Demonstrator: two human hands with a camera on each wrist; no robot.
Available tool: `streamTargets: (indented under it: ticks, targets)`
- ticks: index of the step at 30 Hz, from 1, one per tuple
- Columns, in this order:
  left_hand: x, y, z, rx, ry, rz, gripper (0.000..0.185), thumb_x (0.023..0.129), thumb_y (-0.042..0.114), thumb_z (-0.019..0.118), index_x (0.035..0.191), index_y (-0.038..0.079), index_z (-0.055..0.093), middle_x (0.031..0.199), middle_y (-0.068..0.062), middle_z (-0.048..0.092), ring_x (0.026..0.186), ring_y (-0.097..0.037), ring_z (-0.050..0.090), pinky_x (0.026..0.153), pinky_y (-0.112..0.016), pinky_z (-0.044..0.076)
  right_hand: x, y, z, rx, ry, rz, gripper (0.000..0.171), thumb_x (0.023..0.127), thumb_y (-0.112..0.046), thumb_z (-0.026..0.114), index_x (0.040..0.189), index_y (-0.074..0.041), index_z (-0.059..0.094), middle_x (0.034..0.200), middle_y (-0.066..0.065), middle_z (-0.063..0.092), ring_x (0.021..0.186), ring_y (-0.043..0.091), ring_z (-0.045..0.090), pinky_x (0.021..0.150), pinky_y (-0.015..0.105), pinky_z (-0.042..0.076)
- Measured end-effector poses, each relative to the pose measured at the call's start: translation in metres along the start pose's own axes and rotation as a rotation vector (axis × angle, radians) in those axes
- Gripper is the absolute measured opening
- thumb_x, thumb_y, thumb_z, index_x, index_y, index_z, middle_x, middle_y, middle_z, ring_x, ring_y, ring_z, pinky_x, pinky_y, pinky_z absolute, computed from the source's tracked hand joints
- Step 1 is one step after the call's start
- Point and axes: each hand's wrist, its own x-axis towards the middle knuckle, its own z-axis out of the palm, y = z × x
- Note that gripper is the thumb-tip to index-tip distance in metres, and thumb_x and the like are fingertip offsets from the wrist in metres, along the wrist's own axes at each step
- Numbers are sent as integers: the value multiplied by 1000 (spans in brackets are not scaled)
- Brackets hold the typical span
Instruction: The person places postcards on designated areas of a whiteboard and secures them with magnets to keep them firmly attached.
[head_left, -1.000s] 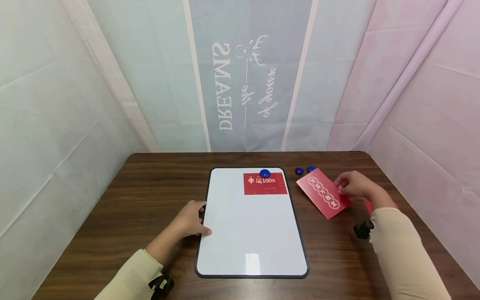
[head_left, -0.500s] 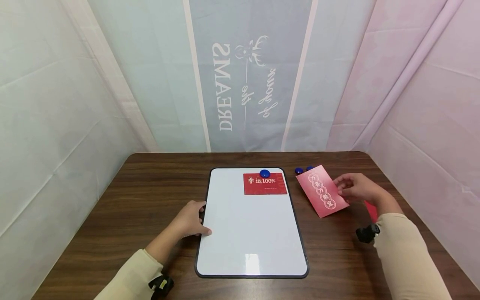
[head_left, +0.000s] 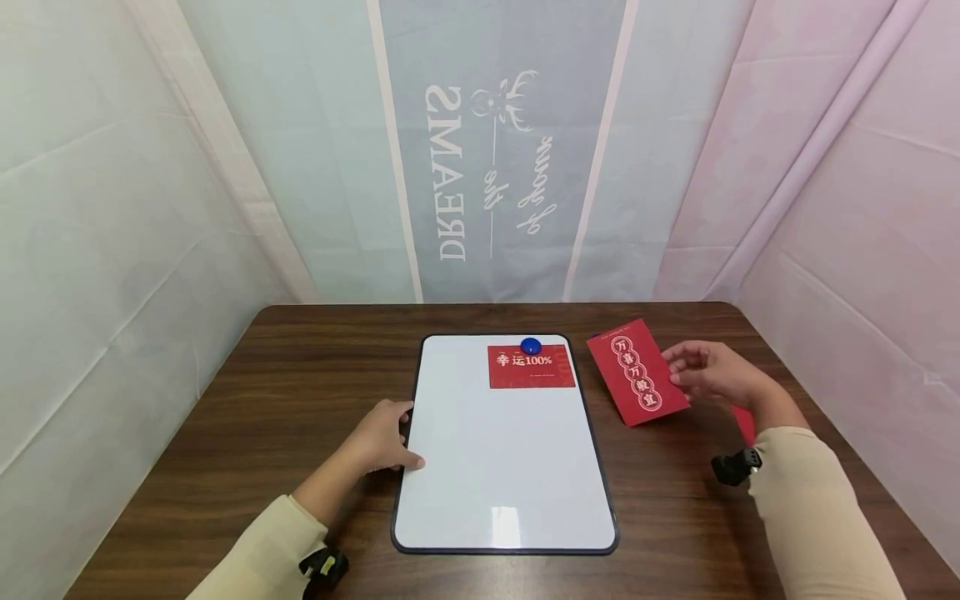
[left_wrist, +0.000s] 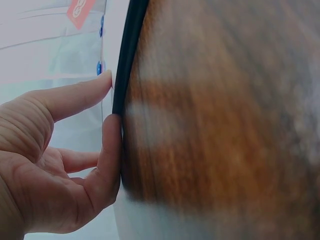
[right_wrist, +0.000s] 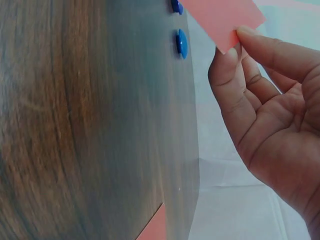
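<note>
So the red envelope (head_left: 637, 372) with the white round characters is now clear of the desk (head_left: 300, 383), tipped up more upright than it was a second ago when it was lying slanted and lower, and it's drifted a bit toward the whiteboard (head_left: 495, 467). It now covers the two loose blue magnets that showed behind it before; the right wrist view still catches them (right_wrist: 181, 43) on the desk. Looks to me like the envelope is being brought over to the board, but it isn't over it yet, just beside its right edge. The grip: right hand (head_left: 712, 375) pinches the envelope's right edge between thumb and fingertips (right_wrist: 235, 37), card sticking out to the left of the hand. Left hand (head_left: 378, 437) lies flat with straight fingers on the board's left rim. Another red card (head_left: 531, 367) sits pinned under a blue magnet (head_left: 530, 345) at the board's top.
</note>
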Motion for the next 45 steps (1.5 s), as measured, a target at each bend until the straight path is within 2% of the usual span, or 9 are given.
streamTargets:
  ticks: [8,15,30,45]
  targets:
    - [1,0,0,-5,-2,1,93,63,7,92,141,-6,44,124,-21,49,87,-24,63,54,-29,56,4,-10,6,-12,18,-51,50,89,-8,70,132,5,47,109,22,60,89,26,64,75,40,59]
    - [2,0,0,6,-1,7,92,64,5,91,140,-8,43,123,-21,50,87,-24,63,53,-29,56,10,-18,15,-57,58,-131,42,90,-5,69,126,8,51,104,21,62,84,21,65,71,39,60]
    - [2,1,1,2,-3,-5,91,64,6,91,141,-7,43,125,-21,49,86,-22,63,54,-29,56,19,-36,47,-54,54,-207,39,90,-4,69,124,6,54,104,23,60,85,24,64,69,42,60]
    - [1,0,1,-19,-6,-1,92,64,3,91,141,-7,43,123,-21,50,88,-24,63,53,-29,56,24,-53,85,23,30,-190,40,89,-3,69,125,5,53,105,23,60,87,30,64,70,41,60]
